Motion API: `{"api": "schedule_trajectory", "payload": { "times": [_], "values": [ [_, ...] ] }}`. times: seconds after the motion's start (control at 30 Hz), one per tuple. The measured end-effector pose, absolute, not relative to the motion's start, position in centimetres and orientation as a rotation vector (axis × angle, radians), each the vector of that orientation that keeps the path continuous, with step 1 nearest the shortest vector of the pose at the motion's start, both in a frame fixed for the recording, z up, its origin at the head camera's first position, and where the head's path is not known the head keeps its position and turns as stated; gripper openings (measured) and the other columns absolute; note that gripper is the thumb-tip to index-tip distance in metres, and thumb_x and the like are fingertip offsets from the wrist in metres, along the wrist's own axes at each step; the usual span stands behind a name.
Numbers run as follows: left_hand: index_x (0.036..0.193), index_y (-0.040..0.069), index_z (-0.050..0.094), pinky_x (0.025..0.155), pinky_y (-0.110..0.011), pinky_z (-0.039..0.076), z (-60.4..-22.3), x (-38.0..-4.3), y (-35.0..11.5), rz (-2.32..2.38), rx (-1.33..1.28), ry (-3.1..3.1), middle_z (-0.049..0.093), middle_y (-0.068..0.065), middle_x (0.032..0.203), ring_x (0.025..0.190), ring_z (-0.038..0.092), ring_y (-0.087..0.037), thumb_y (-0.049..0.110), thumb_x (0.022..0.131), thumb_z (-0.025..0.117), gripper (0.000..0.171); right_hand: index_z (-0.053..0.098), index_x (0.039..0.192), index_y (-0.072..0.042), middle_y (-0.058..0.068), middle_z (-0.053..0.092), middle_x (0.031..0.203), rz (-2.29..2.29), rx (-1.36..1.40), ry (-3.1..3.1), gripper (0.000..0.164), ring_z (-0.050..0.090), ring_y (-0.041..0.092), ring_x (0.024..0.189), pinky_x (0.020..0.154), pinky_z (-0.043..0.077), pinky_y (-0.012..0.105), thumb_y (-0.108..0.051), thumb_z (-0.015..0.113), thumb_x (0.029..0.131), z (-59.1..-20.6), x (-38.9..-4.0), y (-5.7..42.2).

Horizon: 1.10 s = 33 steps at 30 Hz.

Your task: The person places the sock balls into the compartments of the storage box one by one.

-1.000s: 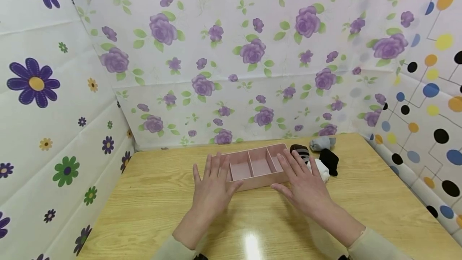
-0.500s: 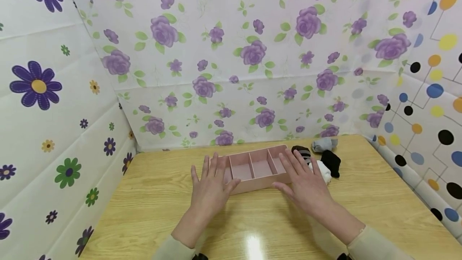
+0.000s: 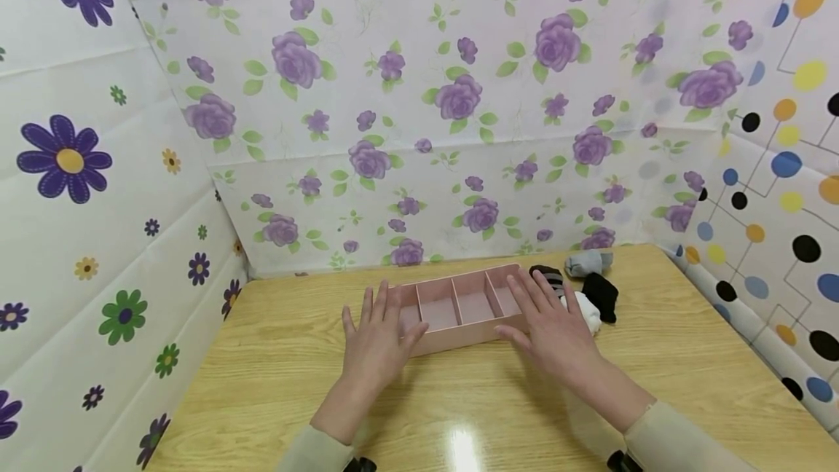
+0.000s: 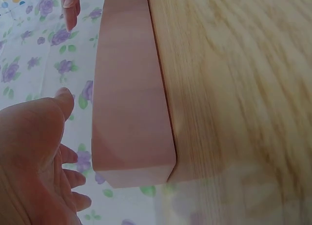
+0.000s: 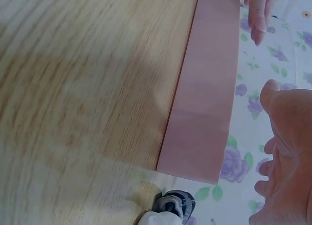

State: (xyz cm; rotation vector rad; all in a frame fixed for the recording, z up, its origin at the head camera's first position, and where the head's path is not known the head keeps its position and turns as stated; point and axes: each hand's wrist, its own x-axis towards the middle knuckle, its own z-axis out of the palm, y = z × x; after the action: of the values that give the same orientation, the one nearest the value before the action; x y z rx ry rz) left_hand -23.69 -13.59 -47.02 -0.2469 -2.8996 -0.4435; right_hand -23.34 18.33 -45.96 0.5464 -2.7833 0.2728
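Observation:
A long pink box [image 3: 459, 337] with a row of divided compartments stands on the wooden table. Over its left end, my left hand [image 3: 375, 355] is raised with fingers straight and spread. My right hand [image 3: 557, 333] hovers the same way at the right end, covering part of the last compartment. Both wrist views show a gap between each hand and the box's smooth front wall [image 4: 129, 88]. Nothing is in either hand. Beyond my right fingers lie rolled socks: a dark striped one [image 3: 549, 279], a grey one [image 3: 588, 264], a black one [image 3: 601, 297] and a partly hidden white one [image 3: 590, 314].
The wooden table [image 3: 275, 384] reaches back to a white curtain [image 3: 406, 93] printed with purple flowers. Patterned sheets also hang on the left [image 3: 59, 253] and on the right [image 3: 780, 239].
My left hand has drifted slightly left, showing more of the box's left compartments. The right hand stays nearly still, and box and socks lie as before.

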Motion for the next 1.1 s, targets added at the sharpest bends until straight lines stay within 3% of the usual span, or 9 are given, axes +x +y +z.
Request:
{"api": "schedule_trajectory", "payload": {
  "times": [0.3,1.1],
  "values": [
    [0.177,0.008,0.021,0.127,-0.077,-0.003,-47.1,-24.1,-13.8,-0.526,-0.215,-2.918,0.013,-0.014,0.184,0.169,0.005,-0.040,0.065,0.109,0.058,0.096,0.027,0.176,-0.011,0.012,0.022,0.183,0.278,0.522,-2.821,0.090,0.014,0.038,0.169,0.132,0.000,0.069,-0.060,0.061,0.109,-46.2,-24.2,18.4],
    [0.176,0.007,0.023,0.129,-0.076,0.003,-48.4,-24.5,-15.2,-0.619,-0.137,-2.951,0.016,-0.018,0.183,0.169,0.009,-0.042,0.070,0.108,0.055,0.099,0.032,0.174,-0.007,0.017,0.027,0.180,0.323,0.476,-2.886,0.087,0.024,0.044,0.165,0.128,0.009,0.076,-0.060,0.060,0.110,-47.8,-26.1,18.3]
  ]
}}
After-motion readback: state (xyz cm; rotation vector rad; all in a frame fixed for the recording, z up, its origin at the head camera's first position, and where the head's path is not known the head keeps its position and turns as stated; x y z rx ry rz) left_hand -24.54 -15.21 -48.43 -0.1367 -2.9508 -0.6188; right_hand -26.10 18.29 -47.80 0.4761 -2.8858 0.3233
